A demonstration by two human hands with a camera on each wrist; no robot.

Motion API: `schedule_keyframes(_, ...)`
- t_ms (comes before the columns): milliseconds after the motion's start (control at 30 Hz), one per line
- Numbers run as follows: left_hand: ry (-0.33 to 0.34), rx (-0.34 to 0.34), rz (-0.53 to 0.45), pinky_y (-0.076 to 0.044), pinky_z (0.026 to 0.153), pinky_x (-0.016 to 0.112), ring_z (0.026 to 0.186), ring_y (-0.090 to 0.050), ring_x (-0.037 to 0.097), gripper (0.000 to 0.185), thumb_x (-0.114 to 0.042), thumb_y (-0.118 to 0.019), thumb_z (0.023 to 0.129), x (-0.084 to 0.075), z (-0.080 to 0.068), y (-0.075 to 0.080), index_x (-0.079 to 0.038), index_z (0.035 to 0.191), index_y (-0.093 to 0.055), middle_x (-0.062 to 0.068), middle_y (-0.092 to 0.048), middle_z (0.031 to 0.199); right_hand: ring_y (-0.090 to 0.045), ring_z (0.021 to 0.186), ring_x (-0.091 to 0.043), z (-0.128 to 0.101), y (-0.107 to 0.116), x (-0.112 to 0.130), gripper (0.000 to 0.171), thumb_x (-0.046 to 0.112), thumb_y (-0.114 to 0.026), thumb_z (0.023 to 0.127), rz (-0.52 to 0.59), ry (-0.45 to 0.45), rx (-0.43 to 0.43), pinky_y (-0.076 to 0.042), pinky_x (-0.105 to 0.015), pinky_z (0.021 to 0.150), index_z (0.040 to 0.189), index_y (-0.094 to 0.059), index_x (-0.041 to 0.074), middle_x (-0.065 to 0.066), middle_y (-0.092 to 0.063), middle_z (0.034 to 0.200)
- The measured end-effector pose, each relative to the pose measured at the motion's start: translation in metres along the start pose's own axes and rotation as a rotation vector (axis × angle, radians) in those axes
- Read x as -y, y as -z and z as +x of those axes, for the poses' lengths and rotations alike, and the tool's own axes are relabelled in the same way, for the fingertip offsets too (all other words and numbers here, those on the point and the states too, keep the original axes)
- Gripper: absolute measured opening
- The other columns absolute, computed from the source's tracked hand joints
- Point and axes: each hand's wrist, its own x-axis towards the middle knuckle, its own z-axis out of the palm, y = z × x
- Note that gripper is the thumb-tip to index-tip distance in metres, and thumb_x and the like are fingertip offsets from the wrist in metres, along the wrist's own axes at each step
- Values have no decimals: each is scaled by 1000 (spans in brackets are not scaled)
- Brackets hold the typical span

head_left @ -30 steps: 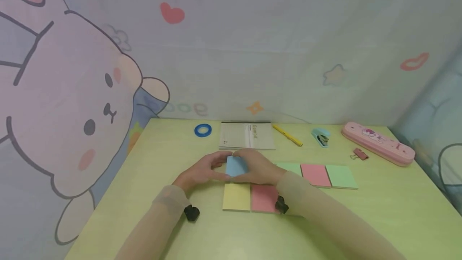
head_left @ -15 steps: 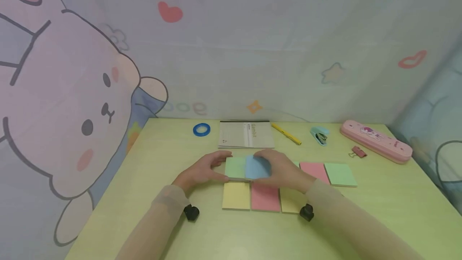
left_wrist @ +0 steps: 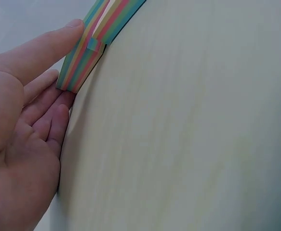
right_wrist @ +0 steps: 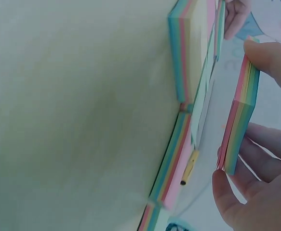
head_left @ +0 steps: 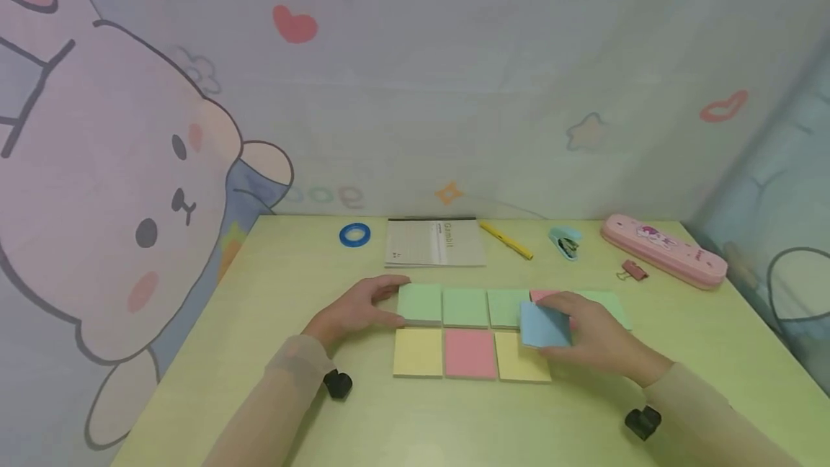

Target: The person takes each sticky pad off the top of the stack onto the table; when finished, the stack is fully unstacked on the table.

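In the head view my right hand point(head_left: 593, 330) pinches a blue-topped sticky note pad point(head_left: 545, 324) by its edges. The right wrist view shows that pad point(right_wrist: 239, 115) raised off the table, its coloured layers between thumb and fingers. My left hand point(head_left: 355, 310) holds the left end of a green sticky note pad point(head_left: 419, 303), thumb at its near corner and fingers at the far one. In the left wrist view the thumb lies along that pad's striped side point(left_wrist: 77, 67). More green pads and a partly covered pink pad point(head_left: 543, 295) continue that back row.
In front lie a yellow pad point(head_left: 418, 353), a pink pad point(head_left: 470, 354) and another yellow pad point(head_left: 519, 366). Behind stand blue tape point(head_left: 354, 235), a notebook point(head_left: 434, 242), a yellow pen point(head_left: 507, 241), a stapler point(head_left: 565, 243), a binder clip point(head_left: 633, 270) and a pink pencil case point(head_left: 664, 251).
My right hand has carried the blue pad rightward from the left end of the back row, uncovering green pads there. The left hand has stayed at the row's left end.
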Motion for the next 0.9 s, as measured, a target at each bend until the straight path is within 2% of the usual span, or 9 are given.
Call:
schedule_keyframes(267,23,-1,-16,-28,128,48,153,-39,32,81,-24,-90,85,-3,-3,1,-16,156,-51,5,-46,163,-61,124,-35,-26,11,-9,74,43,-93,79,-85,-26,28,-57,-53,94,137,-65,6,-11,-66,137)
schedule_keyframes(533,34,16,-32,-28,128,45,154,-38,29,81,-23,-90,86,-5,-4,1,-17,157,-50,1,-46,163,-58,116,-25,-39,14,-16,76,46,-95,75,-141,27,48,-57,-41,87,135,-68,8,-6,-68,132)
schedule_keyframes(767,18,15,-34,-27,128,48,154,-37,31,81,-20,-89,86,-7,-4,1,-16,157,-50,4,-44,164,-59,121,-29,-44,16,-20,68,41,-95,76,-155,77,106,-57,-52,96,133,-70,11,-2,-67,135)
schedule_keyframes(900,13,14,-14,-27,128,49,154,-38,32,79,-21,-88,87,-6,-4,1,-16,156,-51,5,-45,164,-62,122,-30,-46,16,-21,61,39,-93,79,-149,100,127,-57,-54,98,130,-72,13,-3,-67,135)
